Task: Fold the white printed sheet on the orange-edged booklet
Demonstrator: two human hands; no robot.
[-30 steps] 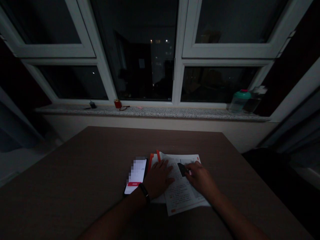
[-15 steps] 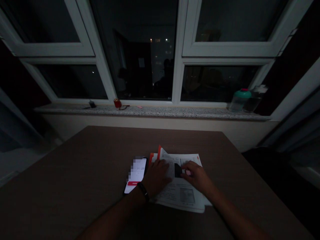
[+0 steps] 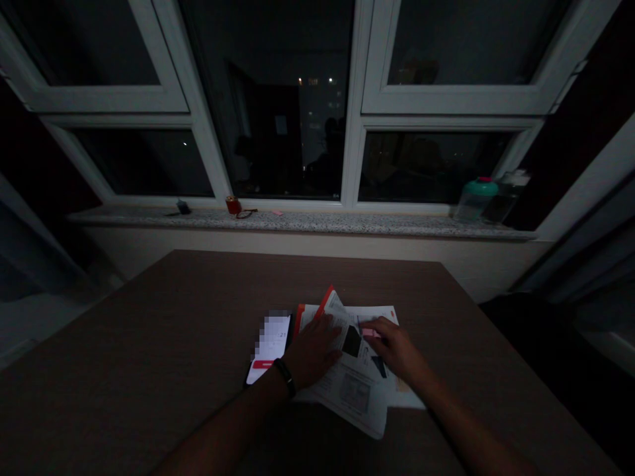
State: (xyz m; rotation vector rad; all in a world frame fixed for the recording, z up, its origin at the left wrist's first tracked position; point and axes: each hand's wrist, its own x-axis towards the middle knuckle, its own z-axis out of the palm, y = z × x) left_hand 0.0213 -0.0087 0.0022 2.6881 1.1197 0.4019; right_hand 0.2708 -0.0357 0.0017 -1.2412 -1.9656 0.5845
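Note:
My left hand (image 3: pixel 313 354), with a dark band on its wrist, lies with fingers spread on a printed sheet (image 3: pixel 347 390). That sheet has a red edge and sits slanted over more printed paper (image 3: pixel 409 396). Between the closed fingers of my right hand (image 3: pixel 391 340) is a small pink object (image 3: pixel 370 332); its kind is unclear in the dim light. The right hand rests over the lower paper, just right of the slanted sheet's dark picture (image 3: pixel 352 342).
A lit phone (image 3: pixel 270 347) lies left of the papers on the brown table (image 3: pixel 149 344). Along the stone windowsill (image 3: pixel 317 223) stand a teal-lidded bottle (image 3: pixel 479 198), a clear bottle (image 3: pixel 506 197), a small red jar (image 3: pixel 232 205) and a small dark bottle (image 3: pixel 183 207).
The upper sheet has turned clockwise under my left hand, its lower corner swinging left and uncovering more of the lower paper. The right hand keeps the pink object and has hardly moved.

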